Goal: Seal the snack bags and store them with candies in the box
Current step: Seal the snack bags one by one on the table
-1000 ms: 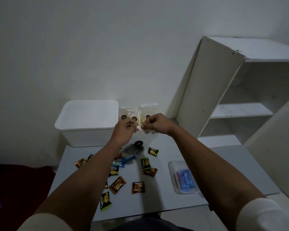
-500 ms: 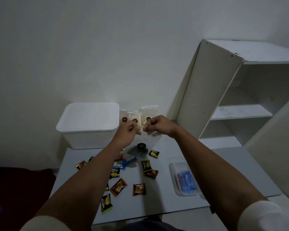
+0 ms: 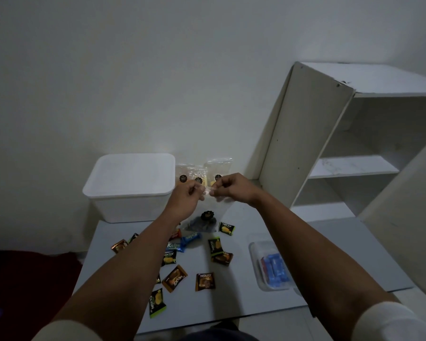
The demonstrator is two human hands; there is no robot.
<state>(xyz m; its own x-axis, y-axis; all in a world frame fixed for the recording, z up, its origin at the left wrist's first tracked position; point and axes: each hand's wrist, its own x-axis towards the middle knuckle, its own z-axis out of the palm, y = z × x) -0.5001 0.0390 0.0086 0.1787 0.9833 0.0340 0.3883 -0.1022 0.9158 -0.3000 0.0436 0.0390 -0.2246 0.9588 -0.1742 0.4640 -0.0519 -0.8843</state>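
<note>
Head view, dim light. Grey table (image 3: pixel 330 237) against a white wall. White lidded box (image 3: pixel 130 185) sits at the table's far left corner, lid on. Three clear snack bags (image 3: pixel 194 172) with dark round stickers stand behind the hands, beside the box, leaning toward the wall. White shelf unit (image 3: pixel 342 143) stands to the right.

Left hand (image 3: pixel 185 201) and right hand (image 3: pixel 231 188) are raised over the table, fingers curled, both pinching the top edge of a clear snack bag (image 3: pixel 207 215). This bag hangs from the fingertips, dark contents settled at its bottom, a black sticker on its face. Its lower end reaches down close to the table; contact cannot be judged.

Candies (image 3: pixel 175 279) in black, green, orange and blue wrappers lie scattered on the table under and between the forearms; the left forearm hides several. A clear tray (image 3: pixel 256 257) with blue and red packets sits under the right forearm, partly covered.

Versus 0.5 s ago: the grip on the bag's top edge is unchanged, and the two hands have drawn slightly further apart along that edge. Box, standing bags, candies and tray are where they were.
</note>
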